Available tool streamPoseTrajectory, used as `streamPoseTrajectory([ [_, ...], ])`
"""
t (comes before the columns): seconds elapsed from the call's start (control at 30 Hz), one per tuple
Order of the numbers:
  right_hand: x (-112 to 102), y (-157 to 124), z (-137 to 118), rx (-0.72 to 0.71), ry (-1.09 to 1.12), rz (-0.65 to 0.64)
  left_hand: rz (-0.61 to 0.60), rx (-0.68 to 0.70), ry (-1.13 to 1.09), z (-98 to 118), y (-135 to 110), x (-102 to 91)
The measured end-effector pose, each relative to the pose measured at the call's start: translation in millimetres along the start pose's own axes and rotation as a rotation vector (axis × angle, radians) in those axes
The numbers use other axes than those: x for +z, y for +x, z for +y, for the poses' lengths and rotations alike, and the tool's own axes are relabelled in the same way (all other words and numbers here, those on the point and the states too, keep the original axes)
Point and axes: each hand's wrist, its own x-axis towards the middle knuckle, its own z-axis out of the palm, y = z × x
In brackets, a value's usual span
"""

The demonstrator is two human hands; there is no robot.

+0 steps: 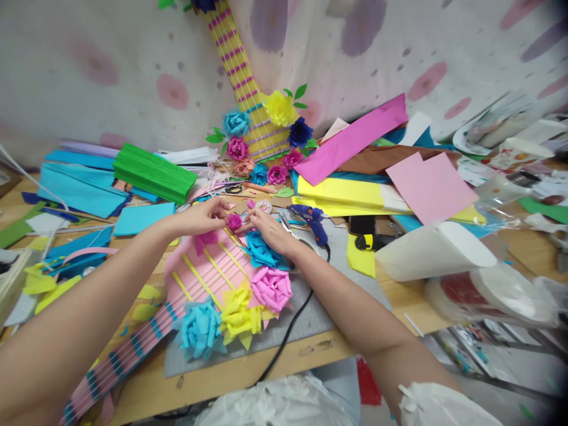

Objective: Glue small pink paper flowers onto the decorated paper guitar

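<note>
A pink guitar-shaped craft (195, 275) with yellow strips and pale strings lies slanted on a grey mat. Large crepe-paper flowers edge its body: light blue (201, 328), yellow (242, 310), pink (271, 288) and blue (262, 249). A small magenta paper flower (234, 222) is between my hands at the body's far end. My left hand (206, 216) has its fingers closed at the flower's left side. From the right, my right hand (270, 229) reaches over the blue flower, fingertips pinched close beside the small one; what they grip is too small to make out.
A blue glue gun (312, 222) with a black cord (295, 316) lies right of my hands, near scissors (284, 221). A yellow paper guitar (252, 97) leans at the back. Crepe paper (155, 173) and a white roll (432, 251) crowd the table.
</note>
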Motion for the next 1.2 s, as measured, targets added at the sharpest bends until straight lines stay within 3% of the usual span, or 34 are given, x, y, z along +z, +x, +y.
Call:
streamPoseTrajectory([
  [0.27,0.1,0.6,-1.2,0.017,0.033,-0.005,0.033,0.141,0.077,-1.3,-2.3,-3.7],
  [0.5,0.8,0.8,-1.6,0.011,0.056,0.001,0.118,0.082,0.292,2.7,-5.0,-2.8],
  [0.8,-1.6,-1.7,-3.3,-0.006,0.051,-0.013,0.213,0.140,0.525,2.7,1.2,5.7],
  [1.2,-1.7,-5.1,-11.7,-0.011,-0.012,-0.059,0.151,0.112,0.429,3.9,-0.6,6.4],
])
